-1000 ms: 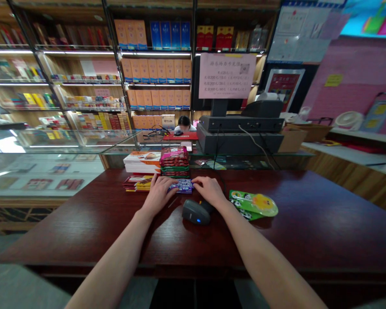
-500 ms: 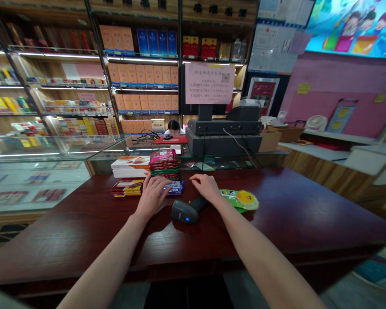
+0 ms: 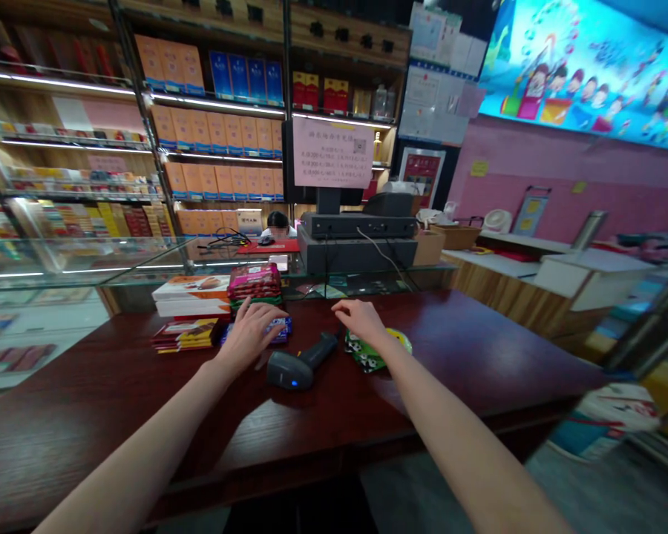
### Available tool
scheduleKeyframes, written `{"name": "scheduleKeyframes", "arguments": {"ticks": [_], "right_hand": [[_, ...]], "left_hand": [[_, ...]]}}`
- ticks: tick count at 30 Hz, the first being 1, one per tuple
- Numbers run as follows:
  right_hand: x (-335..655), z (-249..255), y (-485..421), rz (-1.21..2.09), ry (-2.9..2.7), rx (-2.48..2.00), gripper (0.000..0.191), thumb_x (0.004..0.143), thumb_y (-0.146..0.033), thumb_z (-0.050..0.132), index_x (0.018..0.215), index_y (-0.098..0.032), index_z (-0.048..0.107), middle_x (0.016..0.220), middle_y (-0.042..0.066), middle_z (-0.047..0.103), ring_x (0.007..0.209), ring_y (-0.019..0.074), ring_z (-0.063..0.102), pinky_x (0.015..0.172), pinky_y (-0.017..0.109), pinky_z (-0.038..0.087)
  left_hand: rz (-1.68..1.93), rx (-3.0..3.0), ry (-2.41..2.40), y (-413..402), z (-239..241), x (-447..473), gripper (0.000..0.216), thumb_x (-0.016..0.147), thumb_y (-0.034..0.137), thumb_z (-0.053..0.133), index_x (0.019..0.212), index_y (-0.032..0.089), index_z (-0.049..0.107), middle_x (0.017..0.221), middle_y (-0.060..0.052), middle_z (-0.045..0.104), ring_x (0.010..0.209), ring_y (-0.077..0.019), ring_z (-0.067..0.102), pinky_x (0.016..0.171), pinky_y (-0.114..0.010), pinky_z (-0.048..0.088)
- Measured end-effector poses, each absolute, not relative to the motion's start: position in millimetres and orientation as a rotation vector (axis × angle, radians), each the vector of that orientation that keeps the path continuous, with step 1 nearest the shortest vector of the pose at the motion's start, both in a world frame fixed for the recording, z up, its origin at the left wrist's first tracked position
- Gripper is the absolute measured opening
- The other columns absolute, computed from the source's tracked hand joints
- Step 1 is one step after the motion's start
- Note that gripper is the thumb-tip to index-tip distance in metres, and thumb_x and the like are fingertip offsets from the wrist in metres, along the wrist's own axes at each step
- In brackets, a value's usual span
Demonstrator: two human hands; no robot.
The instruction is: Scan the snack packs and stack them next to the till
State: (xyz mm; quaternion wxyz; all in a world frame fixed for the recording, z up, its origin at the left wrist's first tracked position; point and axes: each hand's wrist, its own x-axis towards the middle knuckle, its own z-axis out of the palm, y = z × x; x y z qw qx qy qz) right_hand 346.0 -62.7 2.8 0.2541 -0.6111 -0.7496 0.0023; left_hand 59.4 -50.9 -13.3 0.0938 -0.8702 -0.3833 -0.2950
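My left hand point(image 3: 250, 330) hovers open, fingers spread, over the blue packets point(image 3: 281, 331). Beside it lie red and yellow packets point(image 3: 194, 334), with white-and-orange boxes point(image 3: 192, 297) behind. A stack of red snack packs point(image 3: 254, 280) rests on green packs just beyond my fingertips. Between my hands a dark barcode scanner point(image 3: 290, 368) lies on the table, its blue light on and its handle pointing away to the right. My right hand point(image 3: 361, 320) is loosely bent with nothing visible in it. Green packets point(image 3: 367, 359) with yellow on them lie under that wrist, partly hidden.
A cash register point(image 3: 359, 248) and a screen bearing a pink paper sign point(image 3: 332, 152) stand past the dark red table point(image 3: 467, 356). To the left runs a glass display case point(image 3: 38, 311). A person's head point(image 3: 277, 220) shows behind the counter.
The view has turned to the right. My right hand has shifted right relative to the scanner, baring its handle and now covering part of the green packets. The left hand stays over the blue packets.
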Motion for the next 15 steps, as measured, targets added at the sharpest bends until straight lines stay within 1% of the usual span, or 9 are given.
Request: {"name": "scheduleKeyframes", "arguments": {"ticks": [4,6,9,13,15], "right_hand": [[366.3,3.3,-69.9,0.008,-2.058,-1.694,0.024,0.092,-0.025,0.058,0.108,-0.029,0.076,0.11,0.0,0.078,0.104,0.0204,0.07,0.097,0.034,0.046],[376.3,3.5,-74.0,0.025,-2.057,-1.694,0.023,0.091,-0.026,0.06,0.108,-0.028,0.076,0.109,0.0,0.078,0.102,0.0203,0.071,0.095,0.033,0.048],[391.4,2.8,-78.9,0.081,-2.051,-1.687,0.023,0.09,-0.028,0.062,0.108,-0.028,0.076,0.106,0.0,0.079,0.097,0.0197,0.072,0.091,0.032,0.05],[411.0,-2.0,-81.7,0.164,-2.06,-1.675,0.023,0.089,-0.03,0.063,0.107,-0.029,0.076,0.104,-0.001,0.079,0.098,0.0192,0.073,0.089,0.029,0.051],[420.0,-5.5,-82.2,0.198,-2.069,-1.665,0.023,0.089,-0.032,0.063,0.107,-0.03,0.076,0.105,-0.001,0.079,0.099,0.0192,0.073,0.09,0.029,0.052]], "left_hand": [[-0.836,-2.654,-1.135,-39.5,-9.6,84.8,0.026,0.095,0.042,0.055,0.115,0.031,0.066,0.122,-0.002,0.071,0.122,-0.0252,0.056,0.121,-0.061,0.01],[-0.835,-2.671,-1.107,-33.5,-8.1,100.5,0.026,0.092,0.043,0.058,0.114,0.031,0.067,0.121,-0.004,0.071,0.123,-0.027,0.055,0.12,-0.064,0.012],[-0.742,-2.756,-1.052,-26.2,-3.3,124.3,0.028,0.09,0.044,0.062,0.115,0.034,0.067,0.122,-0.002,0.071,0.126,-0.0291,0.054,0.118,-0.069,0.009],[-0.639,-2.849,-1.034,-25.0,6.0,152.6,0.031,0.087,0.044,0.064,0.115,0.033,0.068,0.12,-0.003,0.071,0.124,-0.0301,0.056,0.116,-0.071,0.01],[-0.578,-2.893,-1.001,-28.6,8.9,165.7,0.035,0.085,0.045,0.066,0.118,0.033,0.067,0.121,-0.005,0.071,0.124,-0.032,0.056,0.115,-0.073,0.01]]}}
